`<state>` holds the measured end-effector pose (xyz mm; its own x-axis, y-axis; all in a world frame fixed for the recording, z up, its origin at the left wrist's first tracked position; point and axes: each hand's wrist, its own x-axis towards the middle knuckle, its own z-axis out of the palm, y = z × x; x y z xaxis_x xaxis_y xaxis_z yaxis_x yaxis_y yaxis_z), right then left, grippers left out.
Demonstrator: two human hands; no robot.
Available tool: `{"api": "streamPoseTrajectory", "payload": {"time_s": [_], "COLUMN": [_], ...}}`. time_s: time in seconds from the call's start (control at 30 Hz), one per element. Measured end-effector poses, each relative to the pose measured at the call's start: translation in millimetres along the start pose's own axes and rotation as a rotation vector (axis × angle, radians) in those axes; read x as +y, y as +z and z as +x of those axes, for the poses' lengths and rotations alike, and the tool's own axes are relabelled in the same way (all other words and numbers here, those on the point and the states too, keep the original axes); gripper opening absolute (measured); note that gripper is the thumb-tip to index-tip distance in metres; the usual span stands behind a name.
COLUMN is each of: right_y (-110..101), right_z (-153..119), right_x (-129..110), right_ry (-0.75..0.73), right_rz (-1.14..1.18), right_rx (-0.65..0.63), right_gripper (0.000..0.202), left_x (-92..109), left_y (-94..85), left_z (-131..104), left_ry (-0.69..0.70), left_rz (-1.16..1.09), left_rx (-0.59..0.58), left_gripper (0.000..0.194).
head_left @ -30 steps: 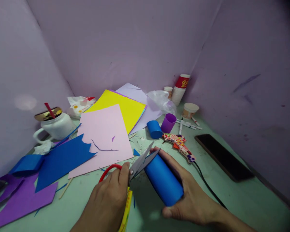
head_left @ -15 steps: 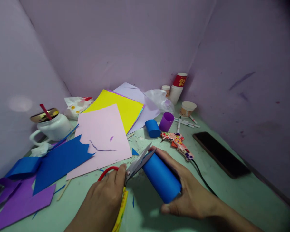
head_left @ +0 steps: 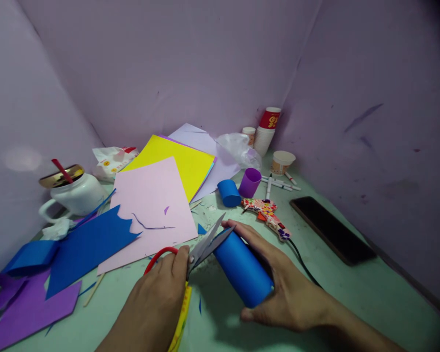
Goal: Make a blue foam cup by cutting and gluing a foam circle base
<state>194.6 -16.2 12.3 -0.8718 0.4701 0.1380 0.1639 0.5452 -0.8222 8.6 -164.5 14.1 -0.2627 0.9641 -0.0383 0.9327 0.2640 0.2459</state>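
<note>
Gripped by their red handles, the scissors (head_left: 201,252) are in my left hand (head_left: 161,288), blades parted. The blades reach across the far end of a blue tube (head_left: 244,269); whether they are cutting into it I cannot tell. My right hand (head_left: 282,283) is wrapped around that tube from the right, thumb near its lower end. A yellow patterned strip (head_left: 181,318) shows beneath my left wrist. Just beyond the tube lie a short blue paper roll (head_left: 229,193), a purple paper roll (head_left: 250,183) and a flower-patterned glue gun (head_left: 267,215).
Pink paper (head_left: 150,215), yellow paper (head_left: 176,161) and blue foam sheet (head_left: 88,249) cover the left and middle. A white mug (head_left: 80,198) stands at left. A phone (head_left: 332,230), several markers (head_left: 278,183) and paper cups (head_left: 266,134) are at right. The glue gun's cord (head_left: 302,261) runs behind my right wrist.
The whole scene has shifted slightly left in view as the camera turned. Both hands keep their hold on the scissors and the tube, with little other movement.
</note>
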Motion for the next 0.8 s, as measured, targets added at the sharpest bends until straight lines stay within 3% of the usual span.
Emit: {"api": "streamPoseTrajectory", "payload": {"time_s": [0.33,0.5,0.63,0.8], "right_y": [0.3,0.1,-2.8,-6.0], "right_z": [1.4,2.3,6.7,9.3], "right_x": [-3.9,2.0,10.7,14.6], "right_ry": [0.035,0.053,0.011,-0.017], "right_rz": [0.032,0.139,0.288,0.320], "right_rx": [0.023,0.069,0.086,0.050], "right_gripper": [0.114,0.112,0.110,0.103], "left_x": [-9.7,-9.8,-5.1,-0.1], "left_y": [0.0,1.9,7.8,0.7], "left_z": [-4.5,-4.0,-2.6,-1.2], "left_ry": [0.081,0.212,0.198,0.161], "left_rz": [0.000,-0.115,-0.131,-0.261], "left_rx": [-0.034,0.064,0.173,0.146], "left_gripper": [0.053,0.063,0.054,0.044]}}
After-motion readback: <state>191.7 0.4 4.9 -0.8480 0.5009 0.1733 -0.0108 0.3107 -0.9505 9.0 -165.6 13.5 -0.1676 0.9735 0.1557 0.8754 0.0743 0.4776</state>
